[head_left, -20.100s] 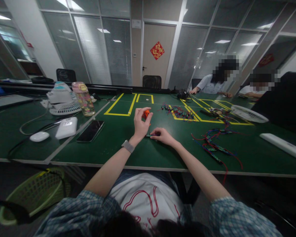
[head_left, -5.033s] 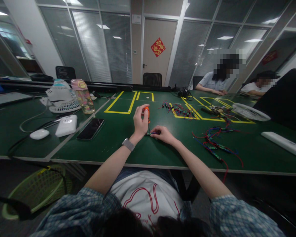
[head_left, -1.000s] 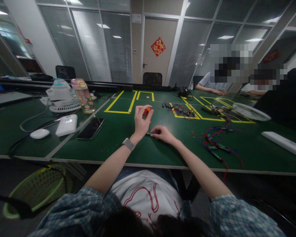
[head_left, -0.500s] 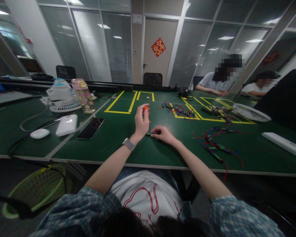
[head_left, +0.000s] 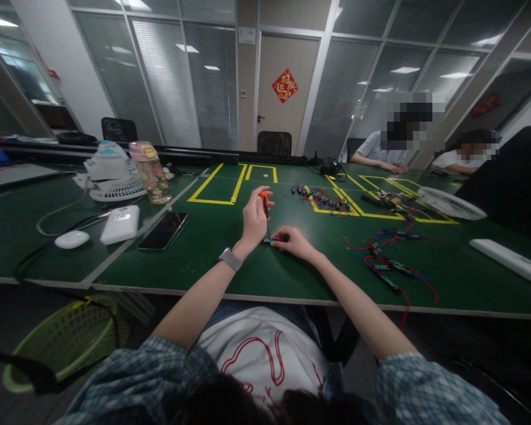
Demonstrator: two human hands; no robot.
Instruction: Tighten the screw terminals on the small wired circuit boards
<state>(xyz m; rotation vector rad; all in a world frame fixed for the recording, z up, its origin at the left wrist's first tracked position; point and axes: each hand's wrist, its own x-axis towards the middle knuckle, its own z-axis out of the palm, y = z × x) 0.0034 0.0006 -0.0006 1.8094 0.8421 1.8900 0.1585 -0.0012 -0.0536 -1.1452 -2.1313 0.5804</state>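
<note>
My left hand [head_left: 254,217] is closed around the orange and black handle of a screwdriver [head_left: 265,203], held upright. Its thin shaft points down to a small green circuit board [head_left: 268,241] on the table. My right hand [head_left: 291,241] pinches the board's right end, where dark wires lie under the fingers. Beyond my hands lies a row of small green terminal pieces with red and blue wires [head_left: 323,198]. To the right is a loose bunch of wired circuit boards [head_left: 387,260].
On the left of the green table [head_left: 212,265] are a phone [head_left: 163,231], a white power bank [head_left: 120,225], a mouse [head_left: 71,239], a bottle [head_left: 150,172] and a fan [head_left: 115,174]. A white bar [head_left: 508,260] lies at right. Two people sit at the far right.
The fingers of my left hand have shifted and opened a little around the screwdriver handle, showing more of it. My right hand stays on the board.
</note>
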